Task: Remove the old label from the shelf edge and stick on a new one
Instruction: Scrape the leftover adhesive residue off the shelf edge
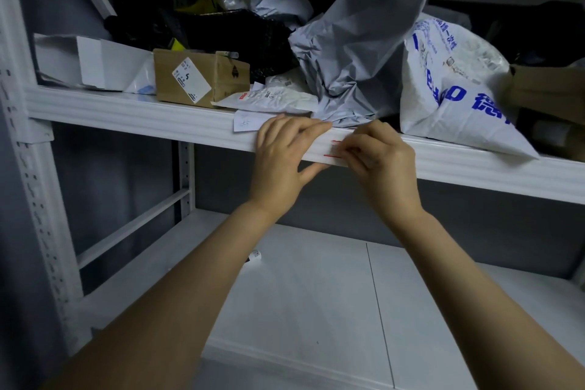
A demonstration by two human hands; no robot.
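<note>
A white label with red lines [333,148] sits on the front face of the white shelf edge [142,111], mostly covered by my hands. My left hand [281,155] lies over the edge with fingers stretched along its top and the thumb under it, just left of the label. My right hand [380,158] has its fingers bent against the label's right part; whether they pinch it or press it is not visible. Another small white paper slip [245,122] hangs over the edge just left of my left hand.
The upper shelf carries a cardboard box [199,77], a grey plastic mailer [357,51], a white bag with blue print [456,85], black bags and papers. The lower shelf board [316,294] holds a small white item [255,255]. A perforated upright [34,199] stands at left.
</note>
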